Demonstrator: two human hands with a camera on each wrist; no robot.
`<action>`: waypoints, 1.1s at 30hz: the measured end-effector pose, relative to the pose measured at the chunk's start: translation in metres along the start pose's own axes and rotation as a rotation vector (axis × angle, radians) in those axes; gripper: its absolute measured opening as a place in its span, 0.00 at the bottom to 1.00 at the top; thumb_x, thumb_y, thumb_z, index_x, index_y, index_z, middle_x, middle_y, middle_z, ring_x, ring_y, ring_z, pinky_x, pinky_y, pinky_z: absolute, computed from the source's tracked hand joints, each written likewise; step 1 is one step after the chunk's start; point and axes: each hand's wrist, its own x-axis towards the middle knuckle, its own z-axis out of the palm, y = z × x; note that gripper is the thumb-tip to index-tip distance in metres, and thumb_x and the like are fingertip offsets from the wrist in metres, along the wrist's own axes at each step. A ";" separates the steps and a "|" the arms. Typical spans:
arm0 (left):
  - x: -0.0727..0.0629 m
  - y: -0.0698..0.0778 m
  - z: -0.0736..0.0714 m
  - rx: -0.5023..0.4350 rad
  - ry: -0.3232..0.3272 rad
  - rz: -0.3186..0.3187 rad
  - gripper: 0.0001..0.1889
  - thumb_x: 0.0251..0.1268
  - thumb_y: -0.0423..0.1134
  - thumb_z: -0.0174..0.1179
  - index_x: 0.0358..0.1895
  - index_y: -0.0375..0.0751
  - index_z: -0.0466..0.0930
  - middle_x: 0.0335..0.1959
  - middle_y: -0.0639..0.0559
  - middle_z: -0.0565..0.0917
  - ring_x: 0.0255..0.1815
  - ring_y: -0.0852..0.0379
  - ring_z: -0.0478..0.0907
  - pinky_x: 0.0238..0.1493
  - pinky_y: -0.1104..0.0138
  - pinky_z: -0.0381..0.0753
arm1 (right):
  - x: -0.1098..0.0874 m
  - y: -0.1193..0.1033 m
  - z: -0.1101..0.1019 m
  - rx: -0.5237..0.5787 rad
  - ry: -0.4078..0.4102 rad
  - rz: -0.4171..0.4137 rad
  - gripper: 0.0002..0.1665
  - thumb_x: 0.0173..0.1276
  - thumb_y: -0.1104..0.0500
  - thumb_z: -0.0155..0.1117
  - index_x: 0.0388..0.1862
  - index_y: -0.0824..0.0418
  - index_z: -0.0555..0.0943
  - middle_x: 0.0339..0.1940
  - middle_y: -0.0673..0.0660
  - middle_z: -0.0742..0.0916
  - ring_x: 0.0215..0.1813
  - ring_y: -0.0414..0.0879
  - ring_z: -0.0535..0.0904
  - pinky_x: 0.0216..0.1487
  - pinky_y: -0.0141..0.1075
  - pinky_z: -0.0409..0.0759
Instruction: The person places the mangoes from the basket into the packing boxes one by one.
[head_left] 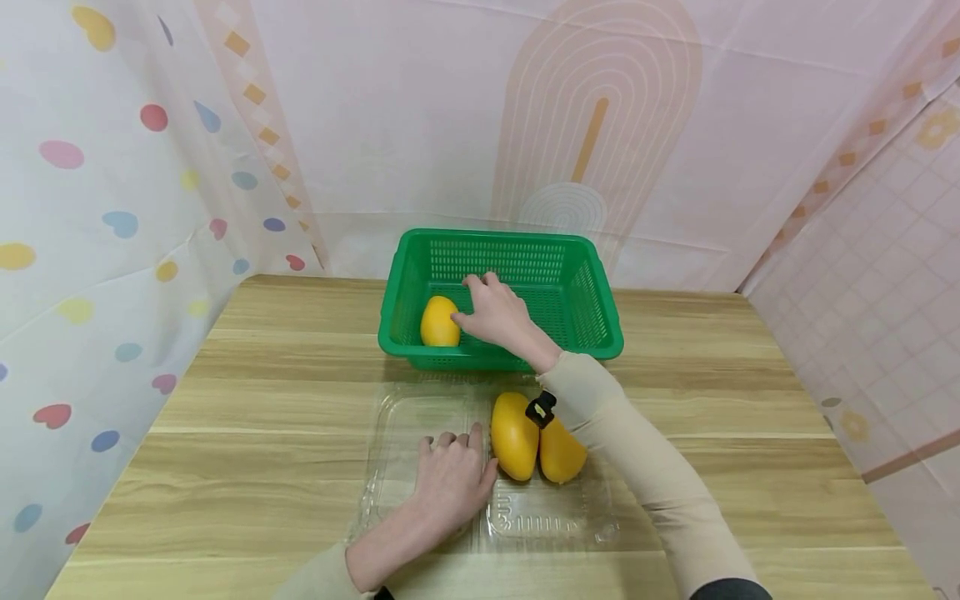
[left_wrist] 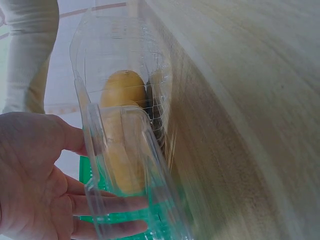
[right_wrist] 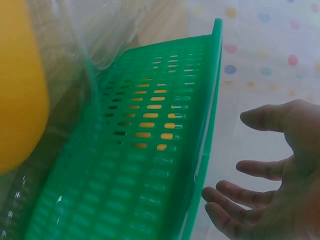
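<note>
A clear plastic clamshell box (head_left: 551, 523) lies spread open on the table, and two yellow mangoes sit in its right half: one mango (head_left: 513, 437) beside my left hand, another mango (head_left: 561, 454) partly under the right wrist. My left hand (head_left: 453, 477) rests over the fold between the halves. In the left wrist view its fingers (left_wrist: 112, 204) extend along the clear plastic. Above the green basket (head_left: 498, 352) hovers my right hand (head_left: 497, 315), fingers spread and holding nothing. A third mango (head_left: 439, 322) lies in the basket's left end, close to the right thumb.
The basket stands at the back of the wooden table (head_left: 285, 400), near a patterned cloth backdrop (head_left: 420, 125). Another cloth with coloured dots (head_left: 120, 225) hangs along the left side. My right forearm (head_left: 660, 475) crosses over the box's right side.
</note>
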 end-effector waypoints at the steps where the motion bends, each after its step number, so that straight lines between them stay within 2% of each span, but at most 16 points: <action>1: 0.000 0.000 0.000 -0.001 -0.002 -0.001 0.28 0.62 0.51 0.57 0.57 0.31 0.74 0.42 0.40 0.86 0.46 0.42 0.81 0.48 0.47 0.77 | 0.003 -0.002 0.001 0.005 -0.011 0.007 0.35 0.67 0.43 0.58 0.68 0.55 0.66 0.62 0.61 0.72 0.37 0.50 0.74 0.26 0.36 0.74; 3: 0.000 0.000 0.000 -0.003 -0.006 -0.004 0.28 0.62 0.51 0.57 0.58 0.31 0.74 0.42 0.39 0.86 0.46 0.42 0.81 0.48 0.47 0.77 | 0.009 -0.006 0.004 0.019 -0.032 0.022 0.35 0.67 0.43 0.58 0.69 0.54 0.65 0.63 0.61 0.72 0.40 0.51 0.76 0.29 0.38 0.76; 8: 0.001 -0.001 0.001 0.000 -0.020 -0.014 0.29 0.63 0.51 0.57 0.58 0.31 0.74 0.42 0.39 0.86 0.47 0.42 0.81 0.49 0.47 0.76 | 0.022 -0.013 0.013 0.046 -0.076 0.050 0.36 0.68 0.43 0.57 0.71 0.55 0.62 0.70 0.63 0.68 0.54 0.55 0.76 0.43 0.45 0.80; 10: 0.000 -0.001 0.001 0.001 -0.023 -0.014 0.29 0.63 0.51 0.57 0.58 0.31 0.74 0.42 0.40 0.86 0.47 0.42 0.81 0.49 0.47 0.76 | 0.027 -0.016 0.017 0.043 -0.096 0.059 0.38 0.68 0.43 0.56 0.72 0.55 0.60 0.74 0.64 0.63 0.61 0.57 0.73 0.50 0.48 0.79; 15: 0.000 -0.001 0.001 0.008 -0.018 -0.010 0.29 0.63 0.52 0.57 0.58 0.32 0.74 0.42 0.40 0.86 0.46 0.42 0.81 0.47 0.48 0.77 | 0.035 -0.022 0.025 0.042 -0.138 0.079 0.41 0.69 0.43 0.55 0.75 0.57 0.56 0.77 0.65 0.57 0.70 0.61 0.66 0.62 0.53 0.73; 24: 0.000 0.000 0.002 0.001 -0.031 -0.019 0.28 0.63 0.52 0.57 0.57 0.33 0.74 0.42 0.41 0.86 0.47 0.43 0.80 0.48 0.48 0.76 | 0.043 -0.029 0.036 0.081 -0.174 0.114 0.42 0.68 0.42 0.56 0.75 0.58 0.55 0.74 0.63 0.63 0.66 0.59 0.69 0.62 0.50 0.74; 33: 0.001 -0.001 0.003 -0.003 -0.001 -0.009 0.26 0.62 0.51 0.58 0.54 0.32 0.75 0.39 0.42 0.86 0.44 0.43 0.81 0.46 0.49 0.76 | 0.050 -0.028 0.044 0.113 -0.173 0.156 0.45 0.68 0.42 0.56 0.76 0.59 0.52 0.74 0.66 0.61 0.68 0.61 0.68 0.64 0.52 0.72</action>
